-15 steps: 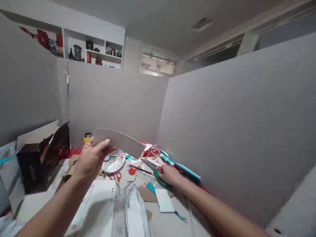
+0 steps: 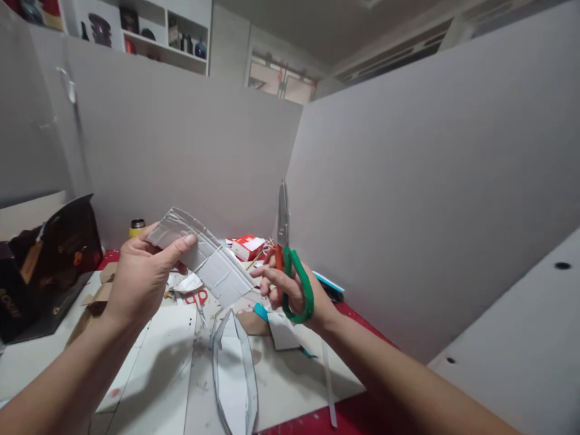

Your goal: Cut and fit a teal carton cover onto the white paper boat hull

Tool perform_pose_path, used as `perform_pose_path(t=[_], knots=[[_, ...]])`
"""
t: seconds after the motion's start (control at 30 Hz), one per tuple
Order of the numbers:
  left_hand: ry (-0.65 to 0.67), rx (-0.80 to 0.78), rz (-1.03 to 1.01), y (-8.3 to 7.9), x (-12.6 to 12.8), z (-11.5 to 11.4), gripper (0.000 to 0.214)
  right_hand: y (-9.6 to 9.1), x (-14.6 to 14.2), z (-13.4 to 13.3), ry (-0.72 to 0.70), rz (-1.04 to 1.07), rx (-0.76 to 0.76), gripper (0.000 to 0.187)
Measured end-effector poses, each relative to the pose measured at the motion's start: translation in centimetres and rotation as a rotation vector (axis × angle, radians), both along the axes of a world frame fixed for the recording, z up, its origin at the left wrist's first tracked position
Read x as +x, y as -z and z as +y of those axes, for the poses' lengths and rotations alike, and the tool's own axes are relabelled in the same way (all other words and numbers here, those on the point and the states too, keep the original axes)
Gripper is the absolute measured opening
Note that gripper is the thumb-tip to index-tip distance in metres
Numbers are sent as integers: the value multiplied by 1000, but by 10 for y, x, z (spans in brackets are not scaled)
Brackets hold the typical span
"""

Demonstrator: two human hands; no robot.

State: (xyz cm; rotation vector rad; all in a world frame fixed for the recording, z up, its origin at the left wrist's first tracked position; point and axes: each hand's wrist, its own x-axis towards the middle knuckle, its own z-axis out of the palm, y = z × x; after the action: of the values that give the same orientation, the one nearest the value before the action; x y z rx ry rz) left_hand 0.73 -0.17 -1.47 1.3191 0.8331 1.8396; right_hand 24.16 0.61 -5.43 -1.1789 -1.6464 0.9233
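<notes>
My left hand (image 2: 149, 260) pinches a pale grey strip of cardboard (image 2: 217, 269) between thumb and fingers. The strip is tilted above the table, its scored and creased face toward me. In my right hand (image 2: 290, 284) are large scissors (image 2: 283, 223) with green and red handles, their blades pointing up and seemingly together. The right fingertips are close to the strip's lower right end; whether they touch it I cannot tell. Below lies a boat-shaped white cardboard piece (image 2: 233, 368) with raised sides.
Small red-handled scissors (image 2: 197, 297), a white sheet (image 2: 158, 362) and a white card (image 2: 284, 331) lie on the table. A black box (image 2: 49, 266) stands left, a yellow bottle (image 2: 136, 228) behind. Grey panels (image 2: 190, 157) enclose the table.
My right hand has lifted the green-handled scissors off the table and brought them upright beside the cardboard. My left hand has turned the strip so its scored face shows. The view has shifted.
</notes>
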Motion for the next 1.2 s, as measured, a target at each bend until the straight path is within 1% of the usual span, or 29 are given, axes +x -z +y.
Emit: perform_pose_path(t=[0.03, 0.07, 0.1, 0.17, 0.23, 0.3, 0.33, 0.4, 0.47, 0.53, 0.6, 0.67, 0.73, 0.77, 0.83, 0.9, 1.07, 1.2], knots=[[9, -11, 8, 2, 3, 1, 17, -5, -6, -8, -81, 103, 34, 42], [17, -27, -5, 3, 7, 2, 16, -9, -11, -15, -117, 177, 55, 39], [39, -61, -48, 5, 10, 3, 16, -12, -15, -20, -135, 207, 56, 35], [116, -181, -167, 6, 17, 4, 17, -13, -20, -27, -143, 264, 56, 32], [216, -337, -273, 9, 25, 4, 18, -13, -23, -29, -139, 295, 78, 28], [327, -457, -303, 14, 32, 1, 20, -12, -25, -28, -132, 320, 126, 27], [391, -487, -291, 16, 35, -1, 21, -12, -26, -27, -131, 332, 150, 27], [482, -490, -219, 22, 39, -6, 20, -13, -28, -25, -128, 358, 176, 31], [523, -460, -117, 26, 40, -10, 18, -16, -29, -24, -145, 366, 171, 33], [526, -438, -51, 26, 38, -12, 16, -17, -26, -23, -171, 363, 161, 35], [490, -403, -36, 22, 34, -11, 28, -14, -18, -24, -169, 340, 144, 34], [432, -350, -57, 16, 30, -10, 41, -8, -4, -25, -135, 276, 119, 30], [382, -307, -83, 10, 26, -9, 47, 1, 14, -27, -120, 150, 105, 27], [362, -298, -95, 7, 25, -10, 49, 5, 23, -29, -139, 47, 116, 26], [333, -293, -115, 3, 23, -11, 51, 11, 38, -34, -160, -207, 193, 26], [309, -283, -128, 1, 23, -13, 51, 12, 46, -40, -171, -338, 202, 26], [268, -270, -124, 3, 25, -17, 48, 8, 42, -49, -90, -658, 210, 28], [266, -293, -80, 5, 28, -19, 50, 6, 37, -47, -80, -701, 241, 30]])
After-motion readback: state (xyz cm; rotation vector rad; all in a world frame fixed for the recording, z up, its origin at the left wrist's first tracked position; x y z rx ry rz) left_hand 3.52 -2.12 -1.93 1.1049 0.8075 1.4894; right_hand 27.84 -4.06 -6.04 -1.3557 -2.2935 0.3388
